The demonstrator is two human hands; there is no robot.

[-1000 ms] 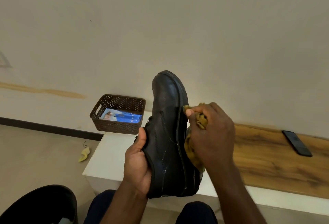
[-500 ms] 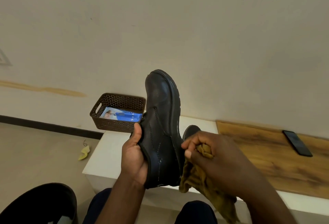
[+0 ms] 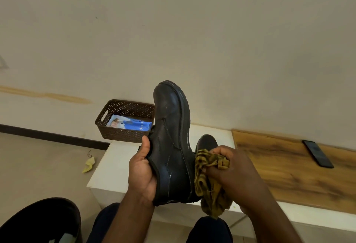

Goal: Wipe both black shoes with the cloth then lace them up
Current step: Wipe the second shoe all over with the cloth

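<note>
A black shoe (image 3: 171, 142) is held toe-up in the air by the left hand (image 3: 142, 173): the thumb is laid along the collar, the palm cups the heel end, and the remaining fingers are hidden behind the upper, so their spread cannot be told. A bunched yellow cloth (image 3: 210, 181) is gripped in the curled fingers of the right hand (image 3: 233, 173), just beside the shoe's sole edge; whether cloth and shoe are touching cannot be told. The toe of a second black shoe (image 3: 206, 142) is seen beyond the right hand's knuckles, resting on the white bench (image 3: 113, 165).

Judged from this, the shoe could be twisted out of the left hand if the next wipe is pressed hard against the sole side, since it is supported near the heel only. The loose tail of cloth hanging below the right fingers could be snagged on the welt. Wet streaks on the leather suggest a slippery hold.
</note>
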